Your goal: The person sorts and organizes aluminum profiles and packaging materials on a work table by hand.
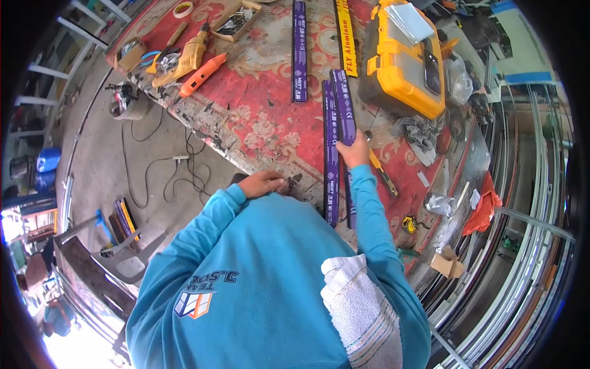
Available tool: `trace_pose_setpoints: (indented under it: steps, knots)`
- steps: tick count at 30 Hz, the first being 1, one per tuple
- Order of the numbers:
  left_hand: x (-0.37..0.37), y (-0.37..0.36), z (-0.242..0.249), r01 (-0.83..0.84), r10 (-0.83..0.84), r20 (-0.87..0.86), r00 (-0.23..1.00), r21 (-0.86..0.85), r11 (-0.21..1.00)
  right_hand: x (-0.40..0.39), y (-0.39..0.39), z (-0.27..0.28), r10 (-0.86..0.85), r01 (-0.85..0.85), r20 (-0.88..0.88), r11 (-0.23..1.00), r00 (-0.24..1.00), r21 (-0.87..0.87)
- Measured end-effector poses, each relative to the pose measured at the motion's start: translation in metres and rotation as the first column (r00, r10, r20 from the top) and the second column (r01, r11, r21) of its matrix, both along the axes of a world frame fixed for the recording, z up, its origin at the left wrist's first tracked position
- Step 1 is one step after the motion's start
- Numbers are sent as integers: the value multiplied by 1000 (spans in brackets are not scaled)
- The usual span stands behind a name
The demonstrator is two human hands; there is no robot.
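Observation:
My right hand [354,150] grips a purple strip with white lettering [345,107], its fingers partly hidden around the strip. Just left of it and almost parallel lies a second purple strip [330,154], its lower end near my body. My left hand [264,183] lies at the table's near edge with its fingers stretched out, holding nothing. Farther up are another purple strip [299,52] and a yellow strip lettered "FLY Aluminum" [346,40]. All lie on a worn red patterned cloth [258,92].
A yellow toolbox [402,67] stands at the upper right, papers on its lid. An orange tool [203,75], a drill [187,55] and a box of small parts [236,21] are at the upper left. A yellow-handled tool [382,173] and a tape measure [410,224] lie right.

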State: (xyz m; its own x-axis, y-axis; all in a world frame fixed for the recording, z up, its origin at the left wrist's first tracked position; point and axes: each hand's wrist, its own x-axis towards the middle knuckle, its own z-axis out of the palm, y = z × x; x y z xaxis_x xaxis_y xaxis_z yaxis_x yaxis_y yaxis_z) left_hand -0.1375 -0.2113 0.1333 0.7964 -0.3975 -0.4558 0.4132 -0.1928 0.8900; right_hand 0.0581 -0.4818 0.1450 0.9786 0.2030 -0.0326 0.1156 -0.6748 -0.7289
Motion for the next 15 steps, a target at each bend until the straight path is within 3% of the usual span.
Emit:
trace_pose_setpoints:
  steps: [1, 5, 15]
  knots:
    - [-8, 4, -3, -83, 81, 37, 996, 42, 996, -2, -3, -28, -66, 64, -20, 993, 998, -96]
    - [-30, 17, -14, -74, 80, -34, 996, 148, 986, -12, 10, -61, -129, 136, 50, 968, 990, -213]
    - [-39, 17, 0, -209, 226, -95, 970, 164, 964, -19, 31, -52, -187, 180, 15, 916, 982, -359]
